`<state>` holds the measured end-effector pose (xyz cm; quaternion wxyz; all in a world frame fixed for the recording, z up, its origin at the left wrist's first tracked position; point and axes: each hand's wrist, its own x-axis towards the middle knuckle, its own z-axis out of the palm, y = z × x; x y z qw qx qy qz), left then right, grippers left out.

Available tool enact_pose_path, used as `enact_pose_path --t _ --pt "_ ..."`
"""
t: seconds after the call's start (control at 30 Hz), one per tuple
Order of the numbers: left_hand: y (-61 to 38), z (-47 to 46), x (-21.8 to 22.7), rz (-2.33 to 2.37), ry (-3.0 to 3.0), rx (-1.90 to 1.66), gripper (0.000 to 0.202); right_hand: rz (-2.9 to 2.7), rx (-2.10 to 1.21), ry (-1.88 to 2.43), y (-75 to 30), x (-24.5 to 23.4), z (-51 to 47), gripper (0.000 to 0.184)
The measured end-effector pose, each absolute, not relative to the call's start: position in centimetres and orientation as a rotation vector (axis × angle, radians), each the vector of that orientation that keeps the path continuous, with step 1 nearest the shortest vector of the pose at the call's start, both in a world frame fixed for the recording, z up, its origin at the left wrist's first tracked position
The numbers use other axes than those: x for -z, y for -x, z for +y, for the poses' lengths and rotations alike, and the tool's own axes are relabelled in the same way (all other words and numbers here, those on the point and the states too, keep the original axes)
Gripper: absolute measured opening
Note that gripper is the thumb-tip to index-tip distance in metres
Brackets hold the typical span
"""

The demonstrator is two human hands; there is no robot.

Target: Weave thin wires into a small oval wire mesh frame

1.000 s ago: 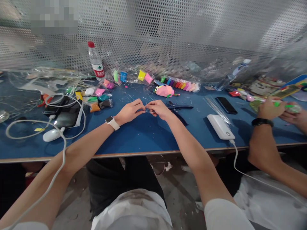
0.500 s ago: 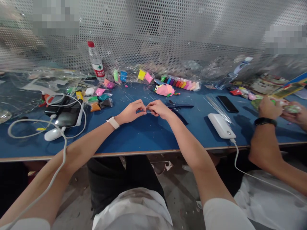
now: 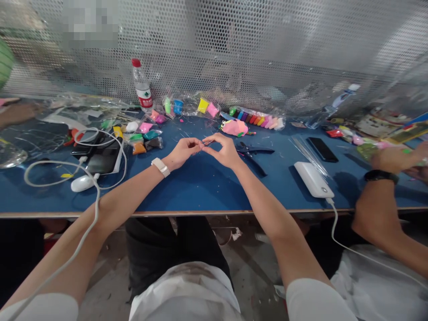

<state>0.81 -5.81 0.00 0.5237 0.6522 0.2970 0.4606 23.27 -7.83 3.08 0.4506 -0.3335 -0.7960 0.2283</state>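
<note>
Near the middle of the frame, the left hand (image 3: 183,152) and the right hand (image 3: 223,149) meet at their fingertips above the desk (image 3: 197,194). Between them is a thin strand (image 3: 209,142), perhaps a wire; it is so fine that its full length and shape cannot be told. The right grip is closed on it, thumb and forefinger making a loop around an open space. The left grip is also pinched together, and it seems to hold the same strand at its end.

As far as I can judge, the work on the strand is in the middle: it is picked up and in handling, but no finished form can be seen, and I see nothing joined to it. The shaping is therefore probably what is left.

The pink figure (image 3: 235,128), just above and right of the centre, looks already modelled, with small coloured parts on it; it lies apart from the hands. The pliers (image 3: 257,150) rest right of the right hand, and nobody touches them. Clay packets (image 3: 138,147) lie at the centre left, and the clay row (image 3: 257,119) behind the figure looks unused.
</note>
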Motion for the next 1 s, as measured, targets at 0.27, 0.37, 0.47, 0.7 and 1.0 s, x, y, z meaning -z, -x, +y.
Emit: enact_pose_path --t 0.27,0.37,0.47,0.7,1.0 --pt "-0.8 -6.7 -1.4 0.741 -1.268 -0.997 0.055 -1.886 -0.809 0.716 -23.3 -2.1 -7.3 0.034" --pt "-0.8 -6.9 -1.8 0.729 -1.246 -0.984 0.049 -1.878 -0.811 0.718 -23.1 -2.2 -7.5 0.029" --pt "-0.9 -7.1 -2.0 0.703 -1.213 -0.959 0.045 -1.853 -0.801 0.726 -22.7 -2.3 -7.7 0.022" --pt "-1.0 -7.2 -1.9 0.695 -1.192 -0.980 0.038 -1.791 -0.821 0.766 -22.2 -2.1 -7.8 0.018" --pt "-1.4 -7.1 -1.8 0.813 -1.246 -1.095 0.032 -1.763 -0.762 0.786 -21.9 -2.1 -7.9 0.014"
